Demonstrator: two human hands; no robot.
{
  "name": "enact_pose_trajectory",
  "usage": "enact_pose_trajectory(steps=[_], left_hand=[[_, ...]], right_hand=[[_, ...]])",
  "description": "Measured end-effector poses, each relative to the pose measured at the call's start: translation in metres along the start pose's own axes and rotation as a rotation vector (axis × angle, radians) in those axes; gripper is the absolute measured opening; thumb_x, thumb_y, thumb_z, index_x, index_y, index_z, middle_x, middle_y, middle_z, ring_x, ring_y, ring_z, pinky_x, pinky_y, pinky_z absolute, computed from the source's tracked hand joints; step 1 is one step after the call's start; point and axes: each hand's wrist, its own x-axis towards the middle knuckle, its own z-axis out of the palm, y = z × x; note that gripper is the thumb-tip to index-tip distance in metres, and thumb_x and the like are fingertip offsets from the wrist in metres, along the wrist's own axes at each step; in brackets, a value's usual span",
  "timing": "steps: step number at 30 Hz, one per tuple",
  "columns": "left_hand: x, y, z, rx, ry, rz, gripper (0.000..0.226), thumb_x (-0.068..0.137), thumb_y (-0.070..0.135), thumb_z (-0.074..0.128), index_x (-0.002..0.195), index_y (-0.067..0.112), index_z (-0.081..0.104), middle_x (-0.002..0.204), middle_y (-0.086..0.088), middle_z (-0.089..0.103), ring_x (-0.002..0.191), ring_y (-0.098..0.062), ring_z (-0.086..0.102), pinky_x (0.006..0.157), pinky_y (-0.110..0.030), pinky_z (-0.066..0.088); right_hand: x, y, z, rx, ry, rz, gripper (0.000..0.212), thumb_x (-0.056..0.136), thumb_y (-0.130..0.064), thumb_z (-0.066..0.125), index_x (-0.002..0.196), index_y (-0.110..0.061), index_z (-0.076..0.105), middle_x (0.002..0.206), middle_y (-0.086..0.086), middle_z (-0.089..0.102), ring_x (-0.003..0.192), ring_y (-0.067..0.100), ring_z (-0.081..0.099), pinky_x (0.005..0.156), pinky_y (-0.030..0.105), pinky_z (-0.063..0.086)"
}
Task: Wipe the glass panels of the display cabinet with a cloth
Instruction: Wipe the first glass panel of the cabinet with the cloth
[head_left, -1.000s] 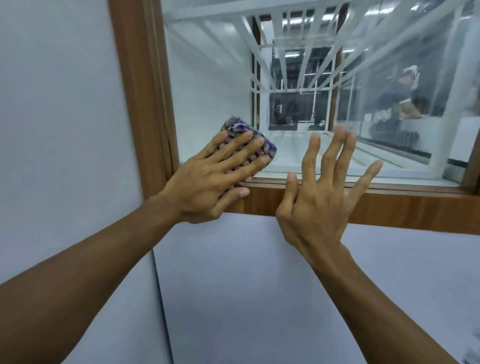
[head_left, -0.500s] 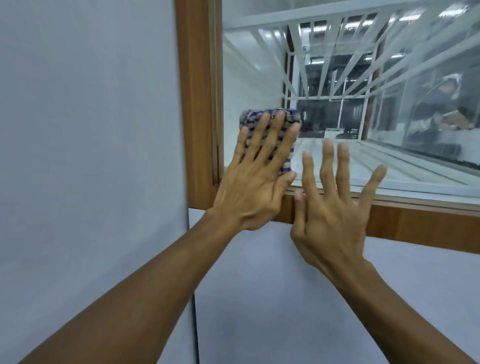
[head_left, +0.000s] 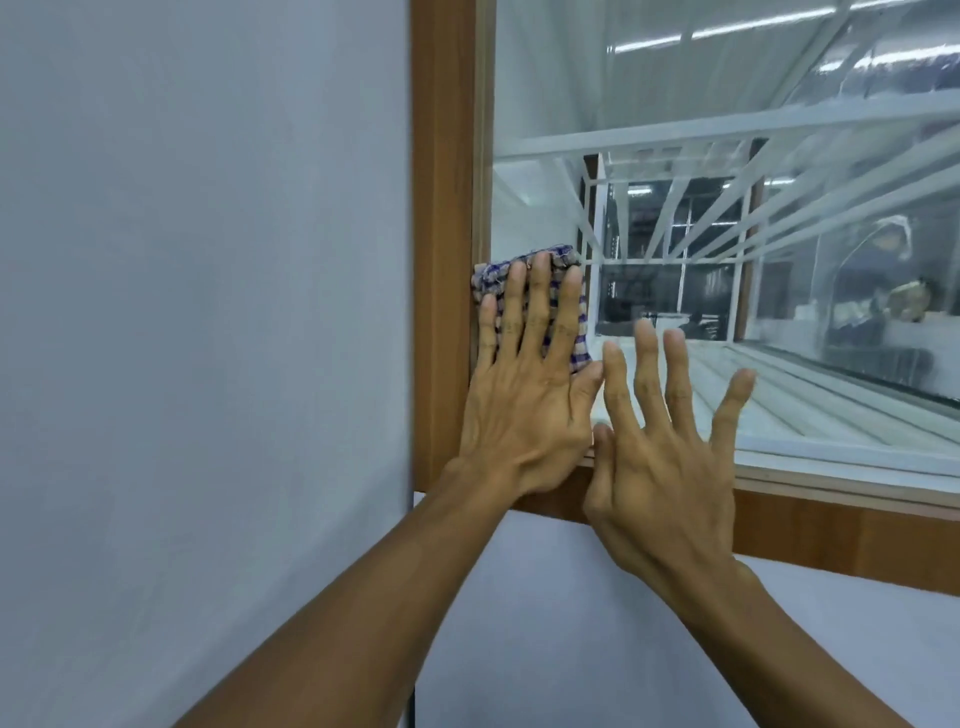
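My left hand (head_left: 524, 415), fingers straight, presses the blue-and-white checked cloth (head_left: 580, 332) into the lower-left corner of the clear glass panel (head_left: 675, 104), against the brown wooden frame (head_left: 441, 208). My right hand (head_left: 670, 467) spreads open just beside it. The glass extends toward the frame's upper right.

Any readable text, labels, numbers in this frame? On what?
None readable.
The checked cloth under the left hand carries no print.
The wooden frame and the grey wall panel are unmarked.
Shapes seen in the glass panel are too blurred to show any lettering.
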Motion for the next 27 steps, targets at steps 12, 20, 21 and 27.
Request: enact_pose_trajectory(steps=[12, 20, 21, 27], left_hand=[[0.005, -0.003, -0.003, 0.02, 0.038, -0.006, 0.067, 0.108, 0.04, 0.026, 0.166, 0.017, -0.001, 0.173, -0.008, -0.012, 0.16, -0.024, -0.012, 0.129, -0.049, -0.005], [0.099, 0.081, 0.002, 0.028, 0.086, 0.279, 0.067, 0.108, 0.038, 0.032, 0.166, 0.011, 0.01, 0.173, -0.015, 0.001, 0.161, -0.029, -0.004, 0.129, -0.052, 0.001], [0.086, 0.088, 0.006, 0.044, 0.047, 0.346, 0.066, 0.109, 0.038, 0.031, 0.166, 0.012, 0.01, 0.174, -0.014, 0.0, 0.161, -0.028, -0.004, 0.129, -0.053, 0.004], [0.033, 0.046, 0.012, 0.127, -0.012, 0.527, 0.067, 0.105, 0.044, 0.04, 0.165, 0.022, 0.02, 0.173, -0.009, 0.01, 0.161, -0.025, 0.005, 0.13, -0.049, 0.01]], right_hand=[[0.058, 0.015, -0.004, -0.021, 0.091, -0.144, 0.061, 0.102, -0.026, 0.031, 0.161, -0.014, 0.023, 0.169, 0.017, 0.01, 0.158, 0.032, 0.006, 0.123, 0.066, 0.007], [0.07, 0.11, -0.048, -0.086, 0.194, 0.121, 0.062, 0.106, -0.027, 0.032, 0.163, -0.015, 0.012, 0.171, 0.013, 0.0, 0.158, 0.028, -0.001, 0.124, 0.064, 0.005], [0.062, 0.117, -0.051, -0.092, 0.193, 0.123, 0.062, 0.106, -0.028, 0.033, 0.163, -0.015, 0.013, 0.171, 0.013, -0.001, 0.158, 0.028, -0.002, 0.124, 0.064, 0.006], [0.035, 0.143, -0.055, -0.11, 0.185, 0.076, 0.06, 0.106, -0.032, 0.03, 0.162, -0.012, 0.02, 0.171, 0.015, 0.003, 0.158, 0.03, 0.0, 0.123, 0.065, 0.009]])
